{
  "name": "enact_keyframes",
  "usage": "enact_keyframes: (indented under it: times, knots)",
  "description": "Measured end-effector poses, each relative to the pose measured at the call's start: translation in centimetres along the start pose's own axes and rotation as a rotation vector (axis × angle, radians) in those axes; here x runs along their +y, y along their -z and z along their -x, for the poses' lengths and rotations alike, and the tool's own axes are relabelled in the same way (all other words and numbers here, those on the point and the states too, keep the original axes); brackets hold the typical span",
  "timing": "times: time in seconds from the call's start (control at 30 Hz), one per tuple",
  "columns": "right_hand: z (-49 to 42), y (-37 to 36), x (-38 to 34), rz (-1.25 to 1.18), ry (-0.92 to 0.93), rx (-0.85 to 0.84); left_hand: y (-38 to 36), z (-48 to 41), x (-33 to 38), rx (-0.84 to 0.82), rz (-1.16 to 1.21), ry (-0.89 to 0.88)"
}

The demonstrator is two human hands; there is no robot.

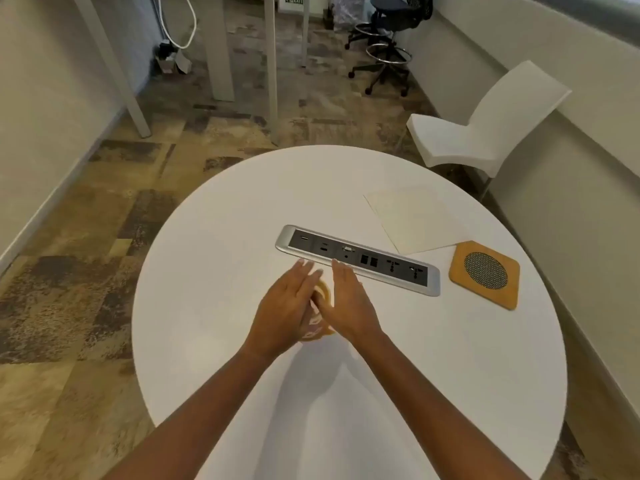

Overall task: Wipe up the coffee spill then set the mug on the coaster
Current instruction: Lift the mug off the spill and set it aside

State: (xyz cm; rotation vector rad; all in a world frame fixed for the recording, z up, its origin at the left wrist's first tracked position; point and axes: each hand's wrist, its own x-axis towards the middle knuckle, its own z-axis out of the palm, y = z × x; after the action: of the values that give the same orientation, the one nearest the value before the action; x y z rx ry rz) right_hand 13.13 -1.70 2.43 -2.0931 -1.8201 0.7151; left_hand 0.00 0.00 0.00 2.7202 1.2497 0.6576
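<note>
My left hand (285,308) and right hand (349,303) press flat-fingered against the yellow patterned mug (322,328) — I'd lift level, rightward to the tan square coaster (484,274).

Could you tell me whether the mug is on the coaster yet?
Off. The mug is between the left hand and right hand, near the table's middle; the coaster lies bare, apart to the right.

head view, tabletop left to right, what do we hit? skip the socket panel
left hand → mug → right hand → cream sheet → coaster
</note>
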Motion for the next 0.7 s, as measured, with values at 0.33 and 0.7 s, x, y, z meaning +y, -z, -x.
enact_keyframes:
  times: [0.33, 0.7]
  knots:
    - [-1.4, -0.6, -3.1, 0.253, -0.033, -0.218, -0.6, 3.9, -4.8, -0.063, 0.367, 0.423]
    - [-2.0, -0.8, -3.7, 0.350, -0.020, -0.237, -1.2, 4.0, -5.9, -0.270, 0.490, 0.385]
